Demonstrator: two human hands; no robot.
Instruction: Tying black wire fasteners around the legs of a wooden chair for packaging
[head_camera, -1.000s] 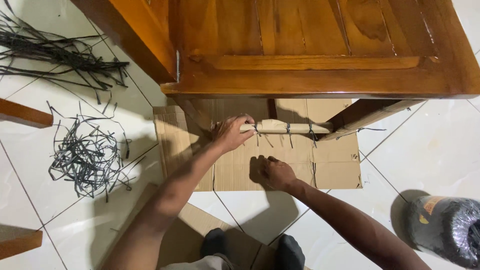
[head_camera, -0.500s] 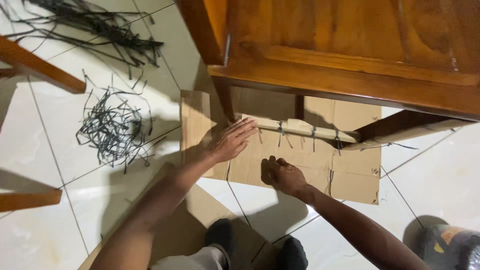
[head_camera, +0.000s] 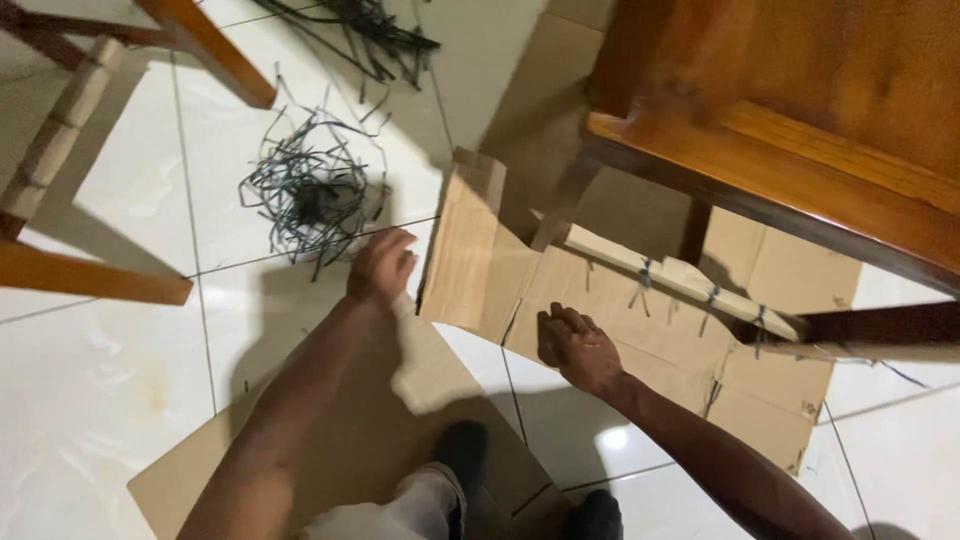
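The left hand (head_camera: 381, 265) reaches out over the white floor tile, fingers loosely spread and holding nothing; the right hand (head_camera: 577, 347) rests with curled fingers, also holding nothing, on the flat brown cardboard sheet (head_camera: 640, 330). Just beyond the left fingertips lies the loose heap of black plastic ties (head_camera: 312, 188), up and slightly left of that hand, well apart from the right, so the left is plainly nearer. Beyond the right hand the pale cardboard-wrapped rail (head_camera: 680, 283) of the dark varnished wooden furniture (head_camera: 800, 130) runs with its long axis slanting from upper left to lower right, bound with several black ties; farther off, beyond the heap, lies a second bundle of long black strips (head_camera: 365, 30).
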